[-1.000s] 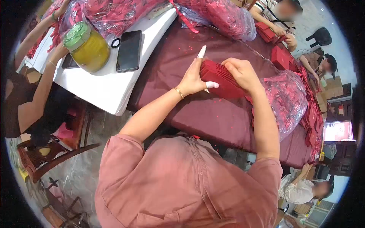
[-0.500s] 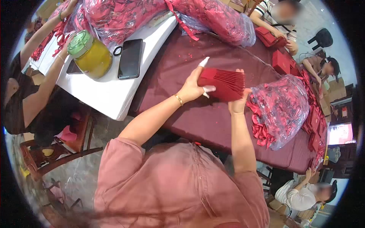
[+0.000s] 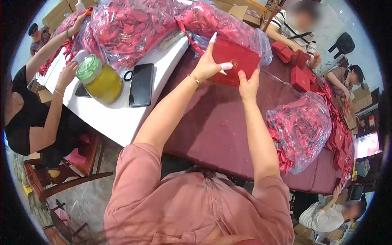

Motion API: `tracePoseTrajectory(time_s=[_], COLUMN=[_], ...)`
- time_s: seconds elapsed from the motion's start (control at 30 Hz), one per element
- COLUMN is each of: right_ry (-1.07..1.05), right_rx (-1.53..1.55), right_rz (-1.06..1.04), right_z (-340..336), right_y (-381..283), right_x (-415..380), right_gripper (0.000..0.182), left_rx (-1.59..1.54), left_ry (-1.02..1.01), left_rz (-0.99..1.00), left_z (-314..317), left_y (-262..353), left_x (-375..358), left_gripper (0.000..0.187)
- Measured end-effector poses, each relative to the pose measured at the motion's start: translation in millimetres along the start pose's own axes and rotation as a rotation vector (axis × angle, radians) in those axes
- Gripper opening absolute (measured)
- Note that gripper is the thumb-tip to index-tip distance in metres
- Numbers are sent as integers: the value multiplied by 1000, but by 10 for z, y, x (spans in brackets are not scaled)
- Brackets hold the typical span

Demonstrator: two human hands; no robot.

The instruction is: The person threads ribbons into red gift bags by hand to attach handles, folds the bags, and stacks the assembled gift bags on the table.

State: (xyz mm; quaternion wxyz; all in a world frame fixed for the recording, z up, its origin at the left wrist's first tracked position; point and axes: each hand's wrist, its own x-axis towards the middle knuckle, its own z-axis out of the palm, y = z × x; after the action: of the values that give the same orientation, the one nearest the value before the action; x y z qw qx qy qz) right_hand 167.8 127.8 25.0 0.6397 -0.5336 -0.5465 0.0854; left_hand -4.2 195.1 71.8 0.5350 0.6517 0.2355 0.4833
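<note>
Between my two hands is a stack of flat red packets [image 3: 241, 55], with a gold emblem on the face toward me. My left hand [image 3: 207, 64] grips its left side, thumb laid across the face. White covers are on that thumb and a fingertip. My right hand [image 3: 249, 85] closes on the lower right corner, thumb in front. The stack is held over the maroon tablecloth [image 3: 204, 126], near a clear bag of red ribbons [image 3: 300, 126] to the right.
Large plastic bags of red ribbons [image 3: 130, 30] line the far side. On the white table [image 3: 118, 122] at left are a green-lidded jar [image 3: 100, 81] and a phone [image 3: 141, 85]. Red boxes [image 3: 301, 79] sit at right. Other people [image 3: 294, 32] work around the tables.
Both hands have moved away from me with the stack. It has tilted, so the emblem face shows instead of the layered edges. My right hand's thumb is now on the front.
</note>
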Motion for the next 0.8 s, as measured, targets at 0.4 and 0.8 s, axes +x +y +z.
tracePoseTrajectory(time_s=[0.4, 0.8], right_ry=[-181, -256], right_rx=[-389, -313], right_rz=[278, 342], right_z=[-39, -887], right_y=[523, -694], right_x=[-455, -1281], right_gripper=[88, 46], left_rx=[480, 725], left_ry=[46, 251], left_rz=[-3, 85], left_z=[-192, -102], left_y=[-779, -319], left_x=[-276, -1347], left_gripper=[137, 77])
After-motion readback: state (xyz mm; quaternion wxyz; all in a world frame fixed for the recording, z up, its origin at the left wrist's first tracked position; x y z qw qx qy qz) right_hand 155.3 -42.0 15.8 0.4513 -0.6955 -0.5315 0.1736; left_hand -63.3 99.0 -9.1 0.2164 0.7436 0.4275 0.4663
